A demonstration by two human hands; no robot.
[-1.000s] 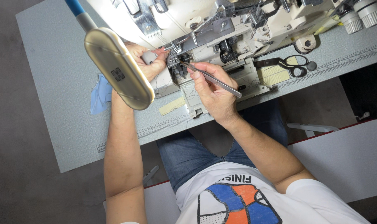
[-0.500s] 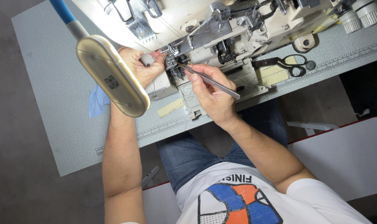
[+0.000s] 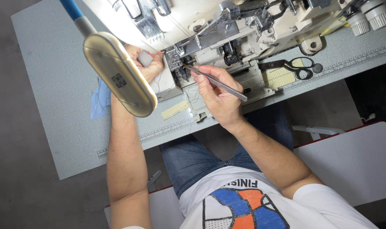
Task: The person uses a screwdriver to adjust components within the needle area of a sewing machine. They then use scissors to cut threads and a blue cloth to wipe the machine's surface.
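My right hand (image 3: 218, 97) grips metal tweezers (image 3: 220, 84), whose tips reach into the needle area of a cream overlock sewing machine (image 3: 227, 38). My left hand (image 3: 146, 63) rests against the left side of the machine, fingers curled by the presser foot, pinching what seems to be a thin thread. A beige lamp head (image 3: 118, 78) on a blue arm hangs over my left wrist and hides part of it.
Black-handled scissors (image 3: 292, 67) lie on the grey table (image 3: 53, 85) right of the machine. A blue cloth scrap (image 3: 99, 99) lies under the lamp. Thread cones (image 3: 369, 17) stand at the top right. A white board (image 3: 354, 161) sits beside my right knee.
The view has shifted slightly. My left hand has drawn a little closer to the needle area, while the tweezers stay at nearly the same spot.
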